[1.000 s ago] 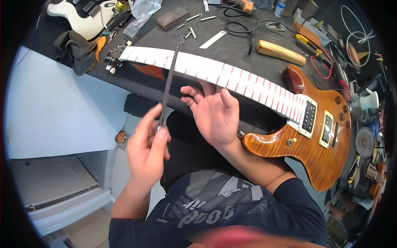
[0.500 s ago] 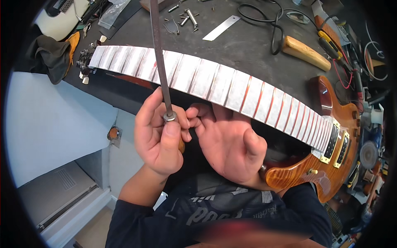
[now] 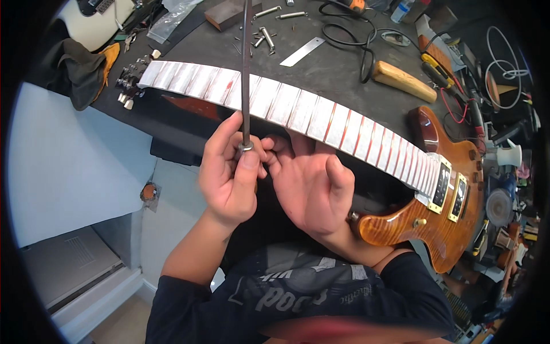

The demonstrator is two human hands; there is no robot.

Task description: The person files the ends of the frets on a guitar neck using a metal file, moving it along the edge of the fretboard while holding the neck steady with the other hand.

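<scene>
My left hand (image 3: 229, 178) is closed round the handle of a long, thin dark file (image 3: 246, 74), just below its metal collar. The file points away from me and crosses over an electric guitar's neck (image 3: 269, 97), with the index fingertip beside the blade near the neck's edge. White tape covers the fretboard between the frets; red marks show on frets toward the body. My right hand (image 3: 312, 183) lies palm up beside the left, thumb apart, its fingers reaching under the neck and partly hidden. The amber guitar body (image 3: 395, 221) sits at right.
On the dark bench beyond the neck lie a metal ruler (image 3: 302, 51), several small metal bolts (image 3: 266, 37), a dark block (image 3: 224, 14), a wooden handle (image 3: 404, 81) and a black cable (image 3: 366, 43). A dark cloth (image 3: 77, 74) hangs at left. Tools crowd the right side.
My view has shifted slightly. The file and my left hand have moved a little to the right along the neck, away from the headstock. My right hand keeps its palm-up pose.
</scene>
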